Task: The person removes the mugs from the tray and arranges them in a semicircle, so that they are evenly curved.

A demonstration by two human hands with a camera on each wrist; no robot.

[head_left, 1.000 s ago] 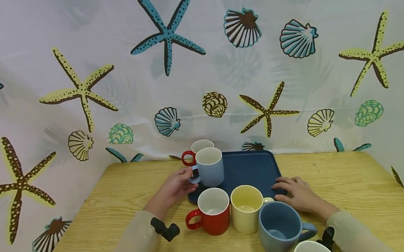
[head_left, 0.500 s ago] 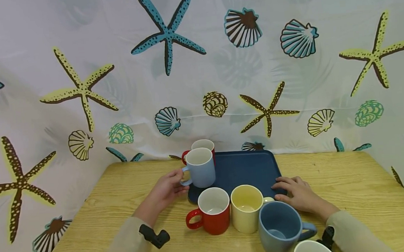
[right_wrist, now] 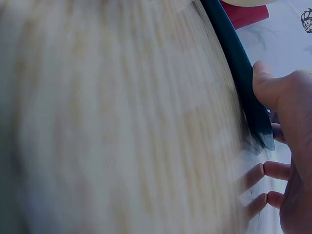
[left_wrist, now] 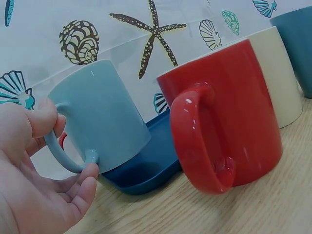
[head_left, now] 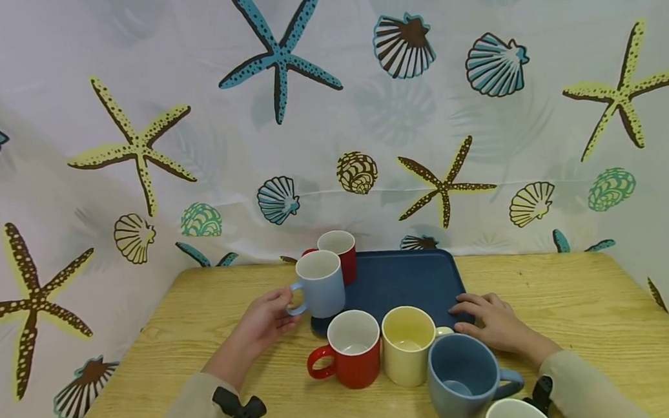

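A light blue mug (head_left: 322,286) is in my left hand (head_left: 263,323), which pinches its handle with thumb and fingers. In the left wrist view the mug leans, its base over the corner of the dark blue tray (left_wrist: 161,146). Behind it on the tray stands a red mug (head_left: 346,260) with a white inside, partly hidden. My right hand (head_left: 490,320) rests with spread fingers at the tray's near right corner. In the right wrist view, the thumb touches the tray's edge (right_wrist: 239,68) and the fingertips reach the wooden table.
In front of the tray stand a red mug (head_left: 357,359), a cream mug (head_left: 406,359) and a grey-blue mug (head_left: 461,394). Another white-rimmed mug (head_left: 515,416) is cut off by the lower frame edge. A patterned curtain (head_left: 317,132) hangs behind the table (head_left: 212,295).
My left hand has moved left with the light blue mug, from over the tray to its left corner, uncovering more of the red mug behind. My right hand has stayed put.
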